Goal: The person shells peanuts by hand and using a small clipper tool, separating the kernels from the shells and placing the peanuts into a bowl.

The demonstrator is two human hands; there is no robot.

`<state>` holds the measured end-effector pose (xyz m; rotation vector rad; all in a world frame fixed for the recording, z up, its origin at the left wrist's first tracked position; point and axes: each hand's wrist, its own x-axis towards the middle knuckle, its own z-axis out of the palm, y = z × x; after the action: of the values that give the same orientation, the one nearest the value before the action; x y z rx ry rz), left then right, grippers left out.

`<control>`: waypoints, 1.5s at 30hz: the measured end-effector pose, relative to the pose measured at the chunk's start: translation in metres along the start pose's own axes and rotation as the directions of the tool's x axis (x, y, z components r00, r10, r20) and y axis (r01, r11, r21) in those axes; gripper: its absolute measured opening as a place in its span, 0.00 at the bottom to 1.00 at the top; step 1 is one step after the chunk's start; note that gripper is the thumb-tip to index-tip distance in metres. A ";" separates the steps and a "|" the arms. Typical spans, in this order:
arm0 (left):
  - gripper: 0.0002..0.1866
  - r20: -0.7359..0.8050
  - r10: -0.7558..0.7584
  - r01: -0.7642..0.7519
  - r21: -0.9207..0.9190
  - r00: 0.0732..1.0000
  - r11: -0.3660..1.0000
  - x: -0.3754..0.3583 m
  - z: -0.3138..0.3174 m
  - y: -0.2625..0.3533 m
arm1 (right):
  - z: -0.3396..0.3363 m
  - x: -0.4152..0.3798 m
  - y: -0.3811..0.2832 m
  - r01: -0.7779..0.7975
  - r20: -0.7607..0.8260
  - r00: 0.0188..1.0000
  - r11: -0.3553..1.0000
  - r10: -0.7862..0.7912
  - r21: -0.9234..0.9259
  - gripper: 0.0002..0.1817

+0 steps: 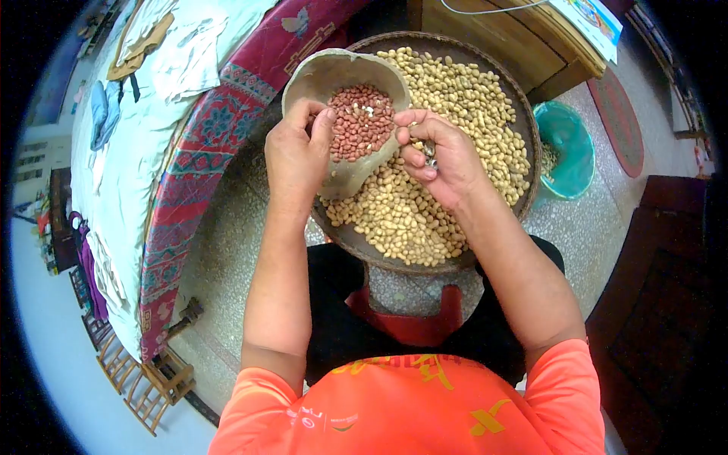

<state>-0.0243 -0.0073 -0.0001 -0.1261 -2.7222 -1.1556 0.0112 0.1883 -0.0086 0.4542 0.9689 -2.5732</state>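
A worn grey-beige bowl holds shelled red peanuts with a few pale bits among them. It rests on a wide round woven tray spread with unshelled peanuts. My left hand is over the bowl's left side, thumb and forefinger drawn together; whatever is between them is hidden. At the bowl's right edge, my right hand is turned partly palm up with curled fingers. Broken peanut shells lie in it, with a small greyish bit I cannot make out.
Right of the tray stands a green bin with shells inside. A bed with clothes runs along the left. A wooden cabinet is behind the tray. Part of a red stool shows between my knees. An oval mat lies right.
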 end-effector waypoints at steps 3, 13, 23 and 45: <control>0.07 0.016 -0.031 0.032 -0.051 0.999 0.998 -0.001 -0.002 0.005 | -0.001 -0.002 -0.002 -0.024 -0.009 1.000 1.000 0.024 -0.006 0.11; 0.07 0.407 0.134 0.089 -0.485 0.904 0.870 -0.024 0.010 0.048 | -0.001 -0.004 0.017 -0.139 -0.121 0.982 0.989 0.144 0.051 0.07; 0.09 0.538 0.076 0.290 -0.562 0.839 0.775 -0.035 0.029 0.065 | -0.024 -0.017 0.012 -0.155 -0.065 0.983 0.971 0.169 0.180 0.08; 0.08 0.616 0.198 -0.227 -0.032 0.763 0.973 -0.044 0.062 0.051 | -0.181 -0.084 -0.146 0.091 -0.551 0.544 0.698 -0.632 -0.711 0.36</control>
<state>0.0185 0.0723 -0.0155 -0.9458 -3.1511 -1.1318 0.0535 0.4316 -0.0205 1.3366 2.3713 -2.1073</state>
